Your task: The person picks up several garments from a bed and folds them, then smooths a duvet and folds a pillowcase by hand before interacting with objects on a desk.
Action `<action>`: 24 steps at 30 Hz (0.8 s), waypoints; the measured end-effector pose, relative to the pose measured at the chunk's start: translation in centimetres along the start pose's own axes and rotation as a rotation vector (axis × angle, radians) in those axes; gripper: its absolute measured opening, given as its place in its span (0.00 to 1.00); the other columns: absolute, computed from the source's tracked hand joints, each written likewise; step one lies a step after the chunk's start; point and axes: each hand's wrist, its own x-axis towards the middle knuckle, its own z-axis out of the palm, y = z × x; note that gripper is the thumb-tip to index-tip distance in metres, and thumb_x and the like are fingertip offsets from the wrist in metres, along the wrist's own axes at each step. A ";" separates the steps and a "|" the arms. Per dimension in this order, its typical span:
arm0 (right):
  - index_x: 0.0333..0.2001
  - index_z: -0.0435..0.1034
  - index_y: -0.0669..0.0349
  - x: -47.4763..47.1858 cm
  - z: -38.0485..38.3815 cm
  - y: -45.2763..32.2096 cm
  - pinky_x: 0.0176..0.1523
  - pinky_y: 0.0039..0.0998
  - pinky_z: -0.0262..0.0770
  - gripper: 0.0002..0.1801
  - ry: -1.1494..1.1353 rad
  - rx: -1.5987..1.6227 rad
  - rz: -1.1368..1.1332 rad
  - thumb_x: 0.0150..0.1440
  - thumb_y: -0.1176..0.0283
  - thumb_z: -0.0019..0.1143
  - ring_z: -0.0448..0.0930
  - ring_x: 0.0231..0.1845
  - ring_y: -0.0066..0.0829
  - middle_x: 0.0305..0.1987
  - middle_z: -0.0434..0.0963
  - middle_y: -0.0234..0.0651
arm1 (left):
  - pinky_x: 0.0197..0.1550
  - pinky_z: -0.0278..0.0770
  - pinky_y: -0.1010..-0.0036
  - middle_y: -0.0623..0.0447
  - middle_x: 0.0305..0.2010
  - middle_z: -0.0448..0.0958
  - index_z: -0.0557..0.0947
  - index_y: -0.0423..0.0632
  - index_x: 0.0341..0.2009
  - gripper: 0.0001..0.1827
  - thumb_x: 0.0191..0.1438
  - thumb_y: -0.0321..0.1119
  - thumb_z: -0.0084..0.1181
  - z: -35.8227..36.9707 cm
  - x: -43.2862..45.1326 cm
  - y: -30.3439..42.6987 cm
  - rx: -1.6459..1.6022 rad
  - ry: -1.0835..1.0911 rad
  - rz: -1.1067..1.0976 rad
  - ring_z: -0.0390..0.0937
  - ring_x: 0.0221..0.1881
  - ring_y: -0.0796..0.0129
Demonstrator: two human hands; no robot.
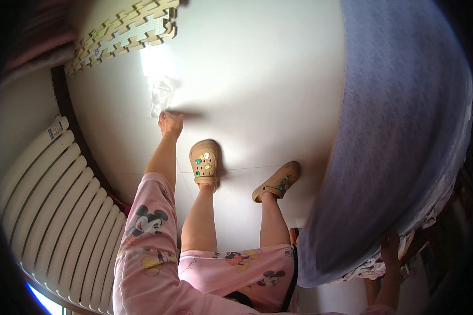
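My left hand (170, 124) reaches down and forward over the pale floor (260, 98). Its fingertips meet the near end of a crumpled clear plastic bag or film (162, 93), and the thumb stands apart to the right. Whether the fingers pinch the plastic is hard to see. Over on the right, my right hand (390, 245) is in shadow at the edge of a bed covered with a blue-grey sheet (394, 118). It touches the bedding there, beside bunched patterned cloth (364, 271); its fingers are too dark to make out.
A white column radiator (63, 220) lines the left wall above a dark skirting board (69, 102). Interlocking foam mat pieces (130, 35) lie at the upper left, near pinkish fabric (39, 47). My feet wear tan clogs (199, 157) between radiator and bed.
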 end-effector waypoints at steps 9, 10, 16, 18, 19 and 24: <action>0.38 0.64 0.66 0.4 -1.2 -2.0 0.43 0.38 0.61 0.14 -0.113 0.023 0.089 0.45 0.75 0.40 0.67 0.39 0.44 0.38 0.67 0.48 | 0.48 0.60 0.65 0.42 0.46 0.64 0.67 0.41 0.42 0.23 0.39 0.38 0.47 -2.2 -17.6 -10.6 0.084 -0.059 0.191 0.61 0.47 0.52; 0.37 0.64 0.65 0.3 -1.3 -2.1 0.42 0.39 0.62 0.14 -0.121 -0.060 0.097 0.44 0.75 0.40 0.68 0.39 0.43 0.38 0.67 0.47 | 0.48 0.60 0.65 0.42 0.46 0.64 0.67 0.41 0.41 0.23 0.39 0.38 0.47 -2.5 -20.1 -12.4 0.082 -0.069 0.204 0.61 0.47 0.52; 0.32 0.67 0.63 -0.9 -2.1 -3.8 0.41 0.36 0.64 0.11 -0.094 -0.091 0.162 0.42 0.74 0.45 0.69 0.37 0.43 0.34 0.69 0.46 | 0.47 0.61 0.67 0.42 0.44 0.65 0.70 0.41 0.40 0.23 0.38 0.39 0.46 -9.1 -32.3 -14.7 -0.043 -0.158 -0.024 0.63 0.46 0.53; 0.31 0.67 0.63 -2.6 -2.6 -5.9 0.41 0.36 0.64 0.10 0.043 -0.079 0.156 0.41 0.74 0.44 0.69 0.37 0.43 0.34 0.69 0.46 | 0.47 0.62 0.68 0.43 0.43 0.67 0.72 0.43 0.39 0.22 0.38 0.40 0.46 -11.2 -35.7 -15.2 -0.102 -0.178 -0.124 0.64 0.45 0.54; 0.30 0.67 0.62 -3.2 -2.4 -6.3 0.41 0.35 0.65 0.10 0.148 -0.076 0.160 0.41 0.74 0.44 0.70 0.37 0.42 0.34 0.70 0.46 | 0.47 0.62 0.68 0.43 0.44 0.67 0.73 0.44 0.38 0.21 0.38 0.41 0.46 -12.0 -37.1 -15.7 -0.093 -0.207 -0.146 0.65 0.45 0.54; 0.34 0.64 0.63 -6.8 9.2 -6.4 0.36 0.30 0.67 0.13 -0.013 0.713 -0.198 0.41 0.72 0.47 0.72 0.31 0.34 0.27 0.71 0.38 | 0.41 0.66 0.67 0.45 0.35 0.73 0.77 0.50 0.34 0.17 0.38 0.43 0.46 -19.0 -44.1 -15.3 -0.005 -0.175 -0.021 0.70 0.39 0.55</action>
